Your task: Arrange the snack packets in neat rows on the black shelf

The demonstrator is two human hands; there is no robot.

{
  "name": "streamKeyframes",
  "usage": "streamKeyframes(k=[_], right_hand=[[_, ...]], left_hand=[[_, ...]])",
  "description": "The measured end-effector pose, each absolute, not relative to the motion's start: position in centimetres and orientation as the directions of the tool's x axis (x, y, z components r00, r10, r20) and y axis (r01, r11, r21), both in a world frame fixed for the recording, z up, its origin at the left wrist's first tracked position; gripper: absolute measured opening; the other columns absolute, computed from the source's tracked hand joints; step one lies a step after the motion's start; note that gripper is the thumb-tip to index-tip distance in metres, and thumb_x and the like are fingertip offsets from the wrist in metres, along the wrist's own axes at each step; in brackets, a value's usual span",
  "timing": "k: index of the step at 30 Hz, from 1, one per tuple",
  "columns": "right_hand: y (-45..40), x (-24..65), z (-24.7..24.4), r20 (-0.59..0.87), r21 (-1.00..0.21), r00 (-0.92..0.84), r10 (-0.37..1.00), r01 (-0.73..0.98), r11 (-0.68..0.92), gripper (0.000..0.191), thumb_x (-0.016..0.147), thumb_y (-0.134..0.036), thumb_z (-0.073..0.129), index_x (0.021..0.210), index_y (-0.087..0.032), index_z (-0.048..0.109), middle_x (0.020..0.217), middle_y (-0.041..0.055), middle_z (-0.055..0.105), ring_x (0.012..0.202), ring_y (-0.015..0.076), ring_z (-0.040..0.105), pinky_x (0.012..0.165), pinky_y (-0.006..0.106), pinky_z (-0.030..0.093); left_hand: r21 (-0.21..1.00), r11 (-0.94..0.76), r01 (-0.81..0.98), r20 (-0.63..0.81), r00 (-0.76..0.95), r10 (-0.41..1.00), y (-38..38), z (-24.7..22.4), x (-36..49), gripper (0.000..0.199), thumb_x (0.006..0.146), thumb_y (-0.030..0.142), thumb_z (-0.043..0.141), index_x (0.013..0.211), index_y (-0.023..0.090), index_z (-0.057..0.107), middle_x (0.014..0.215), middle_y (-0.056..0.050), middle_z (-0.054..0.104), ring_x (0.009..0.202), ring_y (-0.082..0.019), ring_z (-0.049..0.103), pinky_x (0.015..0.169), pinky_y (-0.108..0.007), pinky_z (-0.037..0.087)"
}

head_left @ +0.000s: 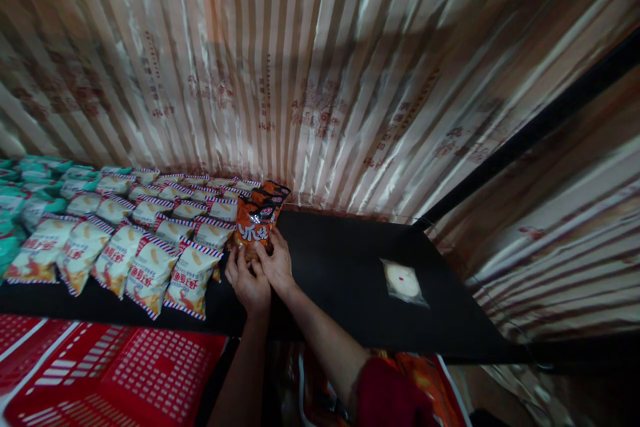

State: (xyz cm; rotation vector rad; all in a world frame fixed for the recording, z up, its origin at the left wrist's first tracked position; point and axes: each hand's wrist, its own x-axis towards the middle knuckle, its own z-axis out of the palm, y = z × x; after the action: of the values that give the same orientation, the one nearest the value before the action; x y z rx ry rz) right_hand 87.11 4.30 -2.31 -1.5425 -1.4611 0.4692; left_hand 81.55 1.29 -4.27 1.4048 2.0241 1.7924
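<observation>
An orange and black snack bag stands at the right end of the rows of bags, with more of its kind behind it. My left hand has its fingers curled against the bag's lower left. From the lower right, my right hand presses on the same bag, thumb across its front. Both hands are closed on it, and its bottom part is partly hidden by the fingers. Just left is a white snack bag with a red, white and blue striped edge, in the front row.
Rows of white bags and teal bags cover the left of the black shelf. A small clear packet lies on the right. Below are a red basket and a container of orange bags. Pleated curtain hangs behind.
</observation>
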Motion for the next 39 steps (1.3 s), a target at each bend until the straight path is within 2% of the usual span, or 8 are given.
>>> streamKeyframes(k=[9, 14, 22, 30, 39], right_hand=[[4.6, 87.9, -2.2, 0.297, -0.824, 0.250, 0.922, 0.555, 0.115, 0.041, 0.077, -0.036, 0.060, 0.113, -0.016, 0.063, 0.127, 0.0108, 0.055, 0.118, 0.0237, 0.049, 0.101, 0.037, 0.040], [5.0, 88.1, -2.2, 0.296, -0.833, 0.237, 0.925, 0.538, 0.128, 0.040, 0.076, -0.037, 0.062, 0.111, -0.019, 0.064, 0.127, 0.0095, 0.056, 0.117, 0.0233, 0.051, 0.100, 0.037, 0.041], [5.6, 88.4, -2.4, 0.305, -0.872, 0.249, 0.919, 0.461, 0.164, 0.036, 0.076, -0.036, 0.061, 0.109, -0.021, 0.063, 0.126, 0.0080, 0.056, 0.113, 0.0192, 0.054, 0.096, 0.032, 0.044], [4.7, 88.5, -2.2, 0.258, -0.864, 0.255, 0.932, 0.492, 0.105, 0.041, 0.075, -0.042, 0.062, 0.109, -0.020, 0.063, 0.131, 0.0111, 0.051, 0.118, 0.0220, 0.051, 0.098, 0.035, 0.043], [1.9, 89.1, -2.6, 0.292, -0.839, 0.249, 0.923, 0.531, 0.123, 0.036, 0.077, -0.035, 0.062, 0.111, -0.023, 0.062, 0.132, 0.0099, 0.051, 0.119, 0.0226, 0.051, 0.099, 0.039, 0.041]], left_hand=[[0.790, -0.137, 0.598, 0.518, -0.529, 0.672, 1.5, -4.3, 81.7, 0.035, 0.081, 0.020, 0.046, 0.113, 0.010, 0.059, 0.121, -0.018, 0.054, 0.112, -0.028, 0.048, 0.096, -0.044, 0.039], [0.808, -0.133, 0.574, 0.490, -0.531, 0.691, 1.6, -4.5, 81.8, 0.037, 0.082, 0.020, 0.046, 0.116, 0.017, 0.057, 0.124, -0.014, 0.052, 0.116, -0.027, 0.045, 0.099, -0.045, 0.036], [0.787, -0.156, 0.597, 0.518, -0.503, 0.692, 1.8, -4.4, 81.7, 0.036, 0.082, 0.019, 0.045, 0.116, 0.017, 0.057, 0.122, -0.014, 0.052, 0.117, -0.027, 0.045, 0.100, -0.045, 0.036], [0.786, -0.143, 0.601, 0.524, -0.527, 0.669, 1.5, -3.7, 82.0, 0.037, 0.082, 0.021, 0.047, 0.117, 0.013, 0.054, 0.124, -0.017, 0.050, 0.118, -0.029, 0.044, 0.099, -0.045, 0.036], [0.770, -0.175, 0.614, 0.560, -0.517, 0.648, 0.7, -3.2, 82.3, 0.032, 0.082, 0.024, 0.046, 0.112, 0.016, 0.056, 0.123, -0.014, 0.050, 0.119, -0.028, 0.043, 0.102, -0.046, 0.033]])
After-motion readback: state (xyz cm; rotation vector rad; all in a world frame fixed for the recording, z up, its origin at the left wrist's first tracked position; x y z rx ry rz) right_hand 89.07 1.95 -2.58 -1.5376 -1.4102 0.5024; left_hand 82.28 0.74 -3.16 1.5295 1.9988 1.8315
